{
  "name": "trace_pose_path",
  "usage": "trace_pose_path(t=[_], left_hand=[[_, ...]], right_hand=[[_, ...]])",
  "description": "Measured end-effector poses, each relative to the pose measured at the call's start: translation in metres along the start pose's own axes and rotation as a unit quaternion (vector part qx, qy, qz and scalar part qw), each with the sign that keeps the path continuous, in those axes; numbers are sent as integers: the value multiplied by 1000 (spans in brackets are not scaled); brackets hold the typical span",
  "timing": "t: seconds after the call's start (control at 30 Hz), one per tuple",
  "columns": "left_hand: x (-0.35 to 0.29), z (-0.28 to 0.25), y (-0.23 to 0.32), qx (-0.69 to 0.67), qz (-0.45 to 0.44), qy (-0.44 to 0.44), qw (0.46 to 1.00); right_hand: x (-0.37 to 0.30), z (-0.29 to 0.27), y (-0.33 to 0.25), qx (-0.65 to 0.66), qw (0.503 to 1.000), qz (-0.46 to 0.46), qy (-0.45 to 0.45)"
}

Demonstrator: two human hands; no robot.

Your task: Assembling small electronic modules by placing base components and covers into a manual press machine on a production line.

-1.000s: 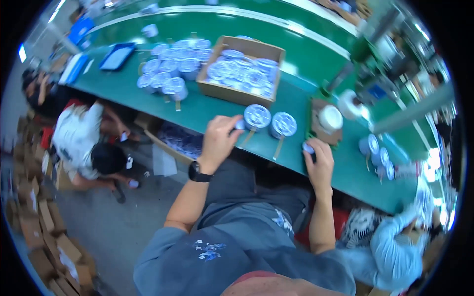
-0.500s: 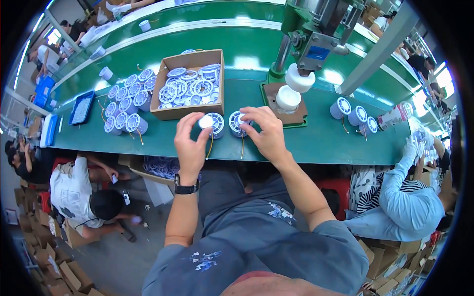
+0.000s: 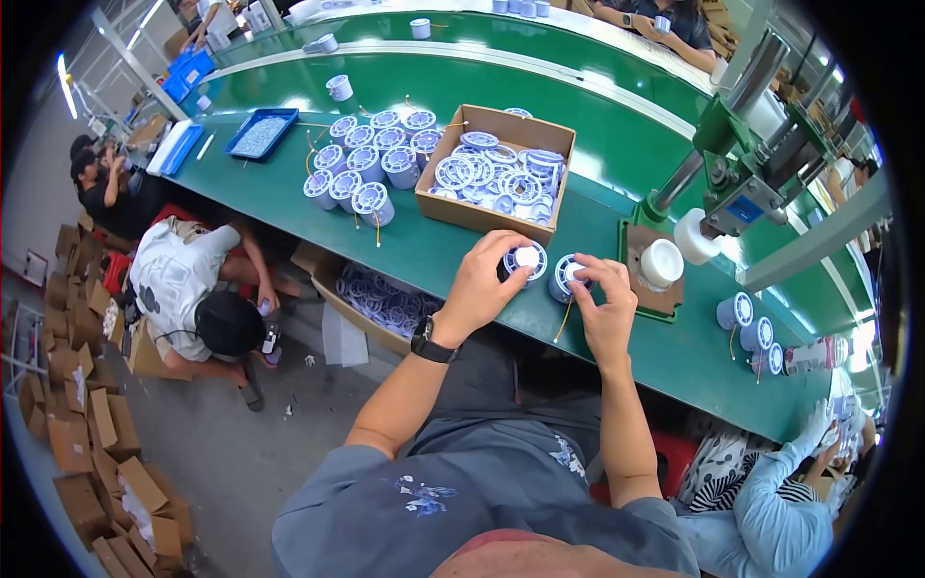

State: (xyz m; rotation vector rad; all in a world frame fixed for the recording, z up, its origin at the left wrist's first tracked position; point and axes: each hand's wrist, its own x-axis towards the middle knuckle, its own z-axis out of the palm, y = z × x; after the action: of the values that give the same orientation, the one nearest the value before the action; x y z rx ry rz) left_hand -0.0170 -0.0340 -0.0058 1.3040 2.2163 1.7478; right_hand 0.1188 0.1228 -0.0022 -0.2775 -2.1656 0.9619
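Two lilac cylindrical housings with slotted round tops stand side by side near the table's front edge. My left hand (image 3: 482, 289) is closed at the left housing (image 3: 538, 273), fingers and thumb around a white round piece (image 3: 527, 257) over the middle of its top. My right hand (image 3: 609, 303) pinches another white round piece (image 3: 575, 269) at the top of the right housing (image 3: 559, 286). A yellow wire (image 3: 564, 320) hangs from the right housing. Fingers partly cover both tops, so I cannot tell whether the white pieces are seated.
Beyond my hands stands a cardboard box (image 3: 487, 220) of slotted lilac discs. Several wired housings (image 3: 371, 200) stand left of it, near a blue tray (image 3: 234, 144). To the right are a green press (image 3: 655, 202) with a white round block (image 3: 662, 262), more housings (image 3: 735, 310) and a bottle (image 3: 817, 354).
The view has turned, so the table appears shifted and slanted. My left hand's white piece has moved from the left side of its housing's top to the middle. My right hand stays at its housing.
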Motion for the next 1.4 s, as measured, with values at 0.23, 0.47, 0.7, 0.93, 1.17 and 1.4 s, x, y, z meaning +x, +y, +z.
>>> trace_pose_path(t=[0.23,0.47,0.7,0.93,1.17,1.4], left_hand=[[7,1,-3,-17,-7,-27,999],[9,-1,-15,-94,-82,-51,991],[3,3,-21,-81,-60,-47,994],[1,1,-21,-47,-56,-38,997],[-1,1,-15,-64,-44,-27,997],[-2,0,-16,-55,-25,-24,998]], right_hand=[[0,-11,-3,-46,998,21,-23],[6,-19,9,-62,996,-59,-34],[11,-23,3,-1,1000,-11,17],[9,-14,5,-69,994,-73,-48],[4,-16,-3,-84,992,-62,-68],[-1,-11,3,-63,995,-5,-73]])
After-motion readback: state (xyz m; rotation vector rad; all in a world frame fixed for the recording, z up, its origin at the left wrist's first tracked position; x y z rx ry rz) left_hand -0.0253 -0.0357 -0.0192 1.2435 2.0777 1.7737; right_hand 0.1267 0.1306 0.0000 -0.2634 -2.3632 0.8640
